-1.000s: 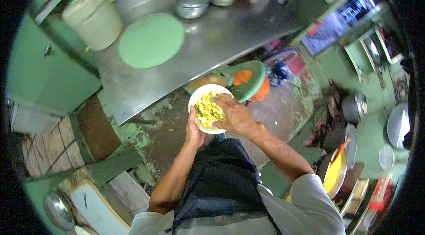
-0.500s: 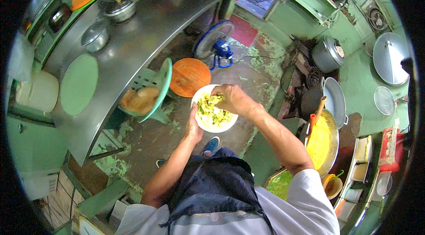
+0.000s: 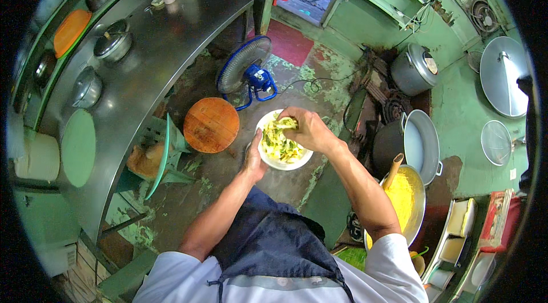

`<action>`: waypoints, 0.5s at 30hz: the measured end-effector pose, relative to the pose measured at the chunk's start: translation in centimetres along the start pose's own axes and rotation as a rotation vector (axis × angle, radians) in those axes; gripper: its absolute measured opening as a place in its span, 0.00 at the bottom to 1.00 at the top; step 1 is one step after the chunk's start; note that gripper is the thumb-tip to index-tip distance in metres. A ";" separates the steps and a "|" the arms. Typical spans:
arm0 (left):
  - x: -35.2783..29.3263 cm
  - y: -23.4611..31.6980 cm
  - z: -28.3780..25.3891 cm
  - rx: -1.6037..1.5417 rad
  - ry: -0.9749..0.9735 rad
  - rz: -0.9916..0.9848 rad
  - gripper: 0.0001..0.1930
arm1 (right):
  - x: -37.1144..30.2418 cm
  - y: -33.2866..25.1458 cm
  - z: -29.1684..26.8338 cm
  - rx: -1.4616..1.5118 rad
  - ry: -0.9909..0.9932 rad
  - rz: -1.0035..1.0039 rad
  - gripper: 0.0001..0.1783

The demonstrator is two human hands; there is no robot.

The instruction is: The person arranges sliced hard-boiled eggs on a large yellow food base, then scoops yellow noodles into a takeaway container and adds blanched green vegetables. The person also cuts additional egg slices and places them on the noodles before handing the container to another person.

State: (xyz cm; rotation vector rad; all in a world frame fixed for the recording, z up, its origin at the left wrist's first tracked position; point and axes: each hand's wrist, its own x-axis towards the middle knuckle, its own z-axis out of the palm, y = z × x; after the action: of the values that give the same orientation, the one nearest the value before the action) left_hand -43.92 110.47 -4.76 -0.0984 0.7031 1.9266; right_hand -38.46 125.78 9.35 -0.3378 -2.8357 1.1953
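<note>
A white bowl [image 3: 306,160] of chopped yellow-green vegetables [image 3: 283,148] is held before my body. My left hand [image 3: 254,158] grips its left side, thumb over the rim and the other fingers under it. Over the bowl's far right part, my right hand [image 3: 304,129] is closed on some of the chopped vegetables, with pieces showing at its fingertips. On my right, beside my right forearm, stands a wide metal pan [image 3: 420,203] of yellow food, with a wooden handle [image 3: 393,171] sticking up from it.
To the left runs a long metal counter [image 3: 142,46] with lidded pots. A green chair [image 3: 162,160], a round wooden stool [image 3: 211,125] and a blue fan [image 3: 251,72] stand on the floor. A large grey pot [image 3: 421,146] and a lidded pot [image 3: 414,69] are at the right.
My view has turned to the right, so the counter, stool and fan sit further left and the pan of yellow food nearer. Both hands stay at the bowl, the right still gripping vegetables.
</note>
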 end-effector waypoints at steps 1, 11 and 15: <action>1.6 0.1 0.3 -0.005 -0.023 0.021 0.36 | 0.7 1.1 -0.9 -0.027 -0.037 0.009 0.18; 19.0 4.3 4.9 -0.027 -0.084 -0.185 0.33 | 9.8 10.9 -9.5 -0.243 -0.077 -0.056 0.38; 24.5 4.4 8.5 -0.010 -0.100 -0.251 0.33 | 12.8 13.0 -10.9 -0.446 -0.133 0.008 0.49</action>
State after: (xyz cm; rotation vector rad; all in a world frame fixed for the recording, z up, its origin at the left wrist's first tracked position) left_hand -56.92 133.30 -4.94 -0.0912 0.5859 1.6831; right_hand -47.23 145.03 7.20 -0.2936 -3.2017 0.5919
